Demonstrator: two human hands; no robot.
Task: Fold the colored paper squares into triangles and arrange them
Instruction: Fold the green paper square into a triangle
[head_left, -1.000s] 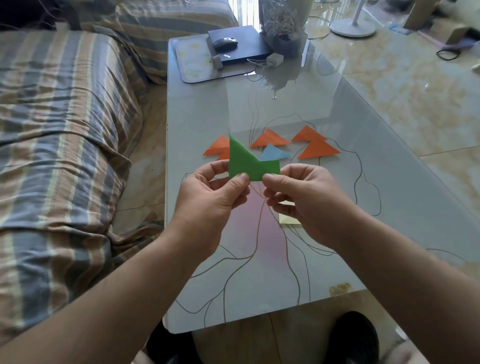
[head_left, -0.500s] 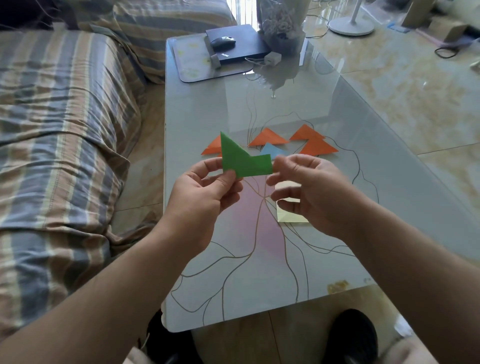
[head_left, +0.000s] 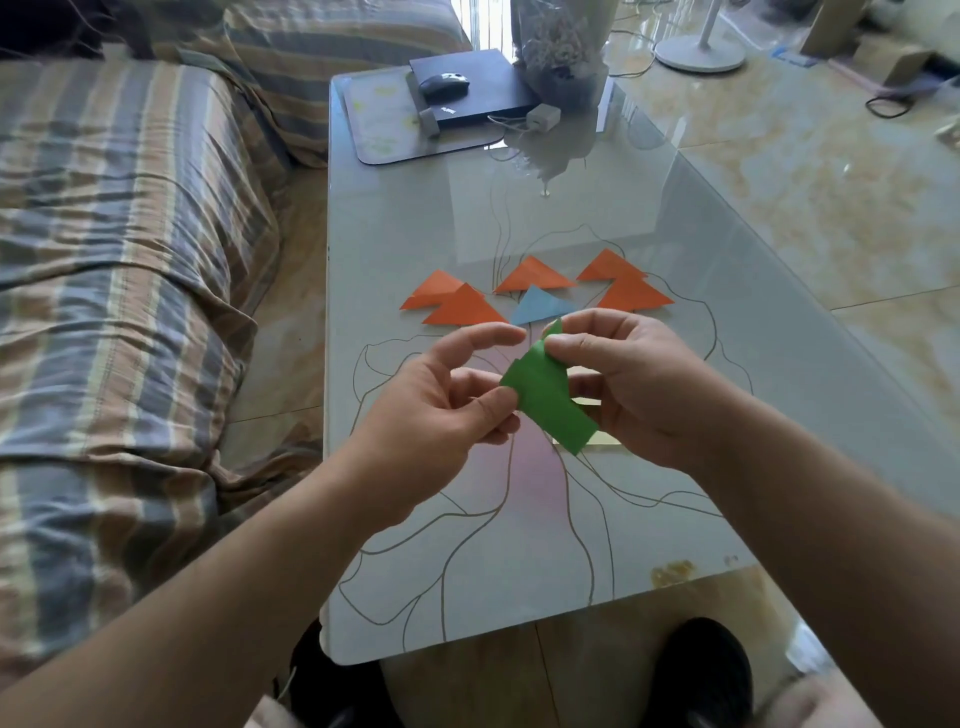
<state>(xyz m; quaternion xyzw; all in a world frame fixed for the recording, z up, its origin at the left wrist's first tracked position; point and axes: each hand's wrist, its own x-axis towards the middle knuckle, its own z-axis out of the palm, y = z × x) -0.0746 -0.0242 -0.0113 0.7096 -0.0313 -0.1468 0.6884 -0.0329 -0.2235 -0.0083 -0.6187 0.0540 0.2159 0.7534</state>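
Left hand (head_left: 436, 410): raised above the table, thumb pinching the green paper's left edge against curled fingers; index finger extended toward the right hand
Right hand (head_left: 628, 384): raised opposite, thumb and index finger pinching the paper's top corner
Table (head_left: 395, 218): glass top under both hands
Green paper (head_left: 548, 397): partly folded; held tilted in the air between both hands

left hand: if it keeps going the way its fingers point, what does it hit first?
The left hand points right and slightly away, so it would likely meet the green paper it already pinches, then the right hand just behind. Depth from this one head view is uncertain.
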